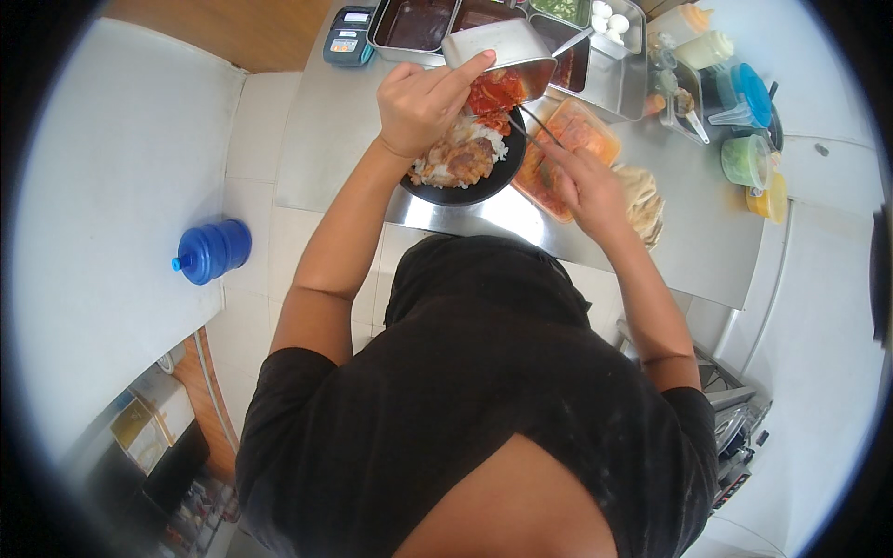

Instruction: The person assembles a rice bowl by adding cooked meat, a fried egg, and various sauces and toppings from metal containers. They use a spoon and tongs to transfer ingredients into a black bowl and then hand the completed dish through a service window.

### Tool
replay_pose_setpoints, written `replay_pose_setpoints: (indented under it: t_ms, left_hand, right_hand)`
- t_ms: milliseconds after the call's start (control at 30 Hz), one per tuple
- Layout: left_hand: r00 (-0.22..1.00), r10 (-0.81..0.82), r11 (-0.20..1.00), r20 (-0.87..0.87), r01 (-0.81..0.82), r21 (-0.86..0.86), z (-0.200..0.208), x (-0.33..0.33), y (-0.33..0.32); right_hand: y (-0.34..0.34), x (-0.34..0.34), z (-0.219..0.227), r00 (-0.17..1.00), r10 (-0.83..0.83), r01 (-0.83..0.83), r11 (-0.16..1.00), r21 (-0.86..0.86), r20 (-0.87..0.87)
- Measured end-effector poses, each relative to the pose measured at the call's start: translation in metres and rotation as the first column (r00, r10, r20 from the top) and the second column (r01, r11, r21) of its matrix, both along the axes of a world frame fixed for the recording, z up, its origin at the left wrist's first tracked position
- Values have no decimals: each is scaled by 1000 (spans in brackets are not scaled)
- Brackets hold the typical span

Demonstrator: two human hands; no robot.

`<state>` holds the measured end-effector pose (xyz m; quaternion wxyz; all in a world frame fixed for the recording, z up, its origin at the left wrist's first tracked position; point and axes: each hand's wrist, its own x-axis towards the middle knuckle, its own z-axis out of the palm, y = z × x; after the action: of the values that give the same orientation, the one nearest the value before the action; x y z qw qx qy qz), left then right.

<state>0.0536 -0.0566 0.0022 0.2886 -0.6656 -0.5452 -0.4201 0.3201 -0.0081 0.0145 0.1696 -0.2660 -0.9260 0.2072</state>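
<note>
My left hand (423, 107) grips a rectangular metal pan (498, 39), which is tilted over a black bowl (507, 169). Red, saucy food (496, 91) lies at the pan's lowered edge, close above the bowl. White rice topped with browned meat (460, 160) fills the bowl. In my right hand (588, 191) is a pair of thin dark tongs (547, 127), their tips at the red food by the pan's mouth. Beneath that hand sits a clear orange-tinted container (609, 141) of reddish food, partly hidden by my fingers.
A crumpled beige cloth (642, 200) lies right of the container. Behind stand a compartmented metal tray (633, 88), white eggs (609, 20) and a small dark device (350, 37). Squeeze bottles (704, 49) and tubs (747, 160) line the right. A blue water jug (214, 251) lies at left.
</note>
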Motion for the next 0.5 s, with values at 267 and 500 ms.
replay_pose_setpoints:
  t_ms: [267,500]
  left_hand:
    - [995,18,999,99,-14,-46,9,-2,1]
    - [964,16,994,265,12,-106,15,3,4]
  right_hand:
    - [-5,0,3,998,11,-11,1000,12,-54]
    - [14,-26,-1,974,-128,118,991,-66,-188]
